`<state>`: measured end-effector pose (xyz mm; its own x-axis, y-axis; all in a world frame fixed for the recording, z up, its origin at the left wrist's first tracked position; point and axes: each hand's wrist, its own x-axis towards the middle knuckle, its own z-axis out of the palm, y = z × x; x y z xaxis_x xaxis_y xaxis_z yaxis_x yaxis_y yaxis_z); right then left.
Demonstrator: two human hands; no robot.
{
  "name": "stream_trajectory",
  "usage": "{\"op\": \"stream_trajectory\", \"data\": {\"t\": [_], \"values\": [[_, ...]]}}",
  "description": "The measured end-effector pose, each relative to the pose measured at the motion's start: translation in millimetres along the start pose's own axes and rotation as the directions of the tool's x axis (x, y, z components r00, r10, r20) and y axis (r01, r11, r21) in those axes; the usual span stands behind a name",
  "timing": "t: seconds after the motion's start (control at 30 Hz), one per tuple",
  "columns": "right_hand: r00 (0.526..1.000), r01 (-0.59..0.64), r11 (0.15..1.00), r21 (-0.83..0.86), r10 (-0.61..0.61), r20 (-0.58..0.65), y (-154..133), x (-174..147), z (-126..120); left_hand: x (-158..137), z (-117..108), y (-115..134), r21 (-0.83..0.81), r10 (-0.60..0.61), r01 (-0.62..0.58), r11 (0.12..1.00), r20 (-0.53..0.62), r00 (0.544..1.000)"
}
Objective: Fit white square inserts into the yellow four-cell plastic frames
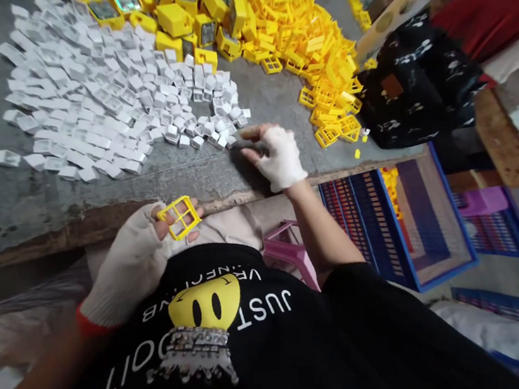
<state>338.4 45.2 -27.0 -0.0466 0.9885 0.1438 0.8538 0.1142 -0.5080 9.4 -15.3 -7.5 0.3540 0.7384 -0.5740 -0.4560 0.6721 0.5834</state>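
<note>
My left hand [136,252], in a white fingerless glove, is closed on a yellow plastic window frame [180,218] with a cross of thin bars. It is held just in front of the table's near edge. My right hand [276,154], also gloved in white, is over the tabletop with its thumb and fingers apart. Its fingertips point left, close to the near right end of a large spread of small white plastic blocks [98,101]; whether they touch one is unclear. Nothing shows between those fingers.
Behind lie chunky yellow plastic pieces [174,19] and a heap of yellow window frames [305,35]. A black patterned bag [421,84] sits at the table's right end. Below stand blue plastic crates [398,227] and a pink stool [290,248]. The grey table's [180,176] wooden edge is worn.
</note>
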Motion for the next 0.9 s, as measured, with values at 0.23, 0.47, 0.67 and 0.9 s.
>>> {"op": "stream_trajectory", "data": {"t": [0.23,0.47,0.67,0.9], "values": [[0.991,-0.049,0.981,-0.188,0.071,0.113,-9,35,9,-1,17,10,0.037,0.042,-0.042,0.998,-0.006,0.999],[0.99,-0.069,0.997,0.034,0.064,0.125,-3,18,4,7,41,4,0.0,-0.03,0.03,1.0,0.001,1.0],[0.989,0.06,0.998,-0.027,-0.055,0.137,2,-5,-1,16,41,-1,0.029,0.018,-0.018,0.999,0.014,1.0],[0.984,0.15,0.981,0.12,-0.16,0.079,-23,-20,9,16,40,-7,0.028,0.007,-0.007,1.0,0.003,1.0]]}}
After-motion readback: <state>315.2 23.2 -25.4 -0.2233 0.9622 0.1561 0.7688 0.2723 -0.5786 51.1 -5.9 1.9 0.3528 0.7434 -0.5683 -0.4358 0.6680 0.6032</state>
